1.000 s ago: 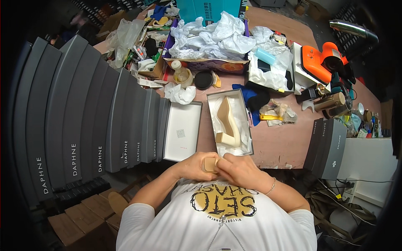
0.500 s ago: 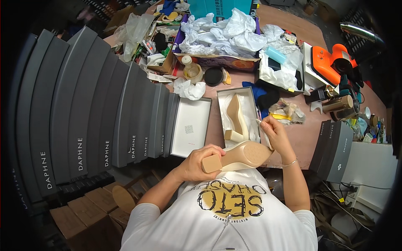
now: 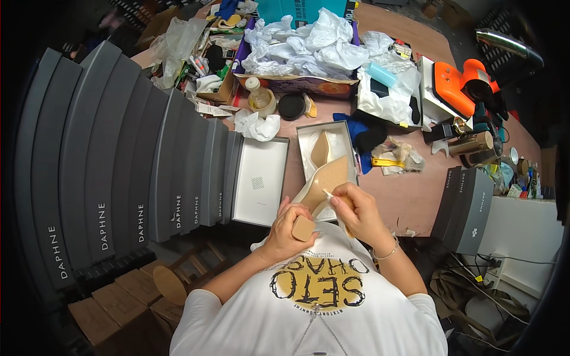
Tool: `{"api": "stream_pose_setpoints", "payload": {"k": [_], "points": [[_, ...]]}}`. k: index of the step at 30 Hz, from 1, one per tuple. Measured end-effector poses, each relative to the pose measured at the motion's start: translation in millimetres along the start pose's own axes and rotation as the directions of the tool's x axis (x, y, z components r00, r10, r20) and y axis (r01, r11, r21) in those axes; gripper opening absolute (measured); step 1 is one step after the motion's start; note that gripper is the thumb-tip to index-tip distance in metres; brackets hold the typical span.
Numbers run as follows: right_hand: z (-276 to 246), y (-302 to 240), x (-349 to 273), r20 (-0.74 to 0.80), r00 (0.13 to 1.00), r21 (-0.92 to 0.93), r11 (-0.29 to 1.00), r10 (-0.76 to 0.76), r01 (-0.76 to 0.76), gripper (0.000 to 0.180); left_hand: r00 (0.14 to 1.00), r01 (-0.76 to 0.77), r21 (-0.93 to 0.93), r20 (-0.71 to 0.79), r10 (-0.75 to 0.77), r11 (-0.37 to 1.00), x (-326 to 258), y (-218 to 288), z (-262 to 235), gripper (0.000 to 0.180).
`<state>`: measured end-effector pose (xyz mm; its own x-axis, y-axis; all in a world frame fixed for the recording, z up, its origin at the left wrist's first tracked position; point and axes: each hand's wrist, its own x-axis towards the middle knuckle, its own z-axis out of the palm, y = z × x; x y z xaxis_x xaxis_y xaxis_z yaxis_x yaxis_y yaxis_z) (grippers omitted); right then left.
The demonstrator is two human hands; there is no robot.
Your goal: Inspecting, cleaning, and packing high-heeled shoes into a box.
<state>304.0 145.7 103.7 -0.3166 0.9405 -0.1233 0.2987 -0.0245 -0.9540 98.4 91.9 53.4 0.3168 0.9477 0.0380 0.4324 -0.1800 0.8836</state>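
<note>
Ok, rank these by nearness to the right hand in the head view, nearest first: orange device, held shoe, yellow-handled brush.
1. Held shoe: right by the fingertips of the right hand, ahead and left.
2. Yellow-handled brush: ahead, slightly right.
3. Orange device: farthest, ahead and well right.

The block-heeled shoe (image 3: pixel 333 174) is cream above with a plain tan sole; its square heel tip (image 3: pixel 304 229) is deeper tan. Near the front edge of the brownish-pink desk (image 3: pixel 404 204), the open rectangular cardboard shoebox (image 3: pixel 301 148) is grey-rimmed, and the flat grey-edged lid (image 3: pixel 261 204) is white inside with a grey hatched patch. Along the left edge, tall cardboard boxes (image 3: pixel 133 142) are dark grey with pale lettering.
</note>
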Motion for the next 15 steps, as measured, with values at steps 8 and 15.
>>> {"api": "stream_pose_setpoints", "payload": {"k": [8,15], "points": [[46.7,7.1,-3.1,0.213,0.939,-0.342,0.88,-0.269,0.329,0.011,0.947,0.278,-0.247,-0.09,-0.307,0.928,-4.6,-2.7,22.3,0.053],[57.3,-1.0,-13.1,0.277,0.91,-0.432,0.806,-0.309,0.405,0.016,0.931,0.312,-0.191,-0.133,-0.34,0.931,-10.6,-9.7,21.6,0.054]]}}
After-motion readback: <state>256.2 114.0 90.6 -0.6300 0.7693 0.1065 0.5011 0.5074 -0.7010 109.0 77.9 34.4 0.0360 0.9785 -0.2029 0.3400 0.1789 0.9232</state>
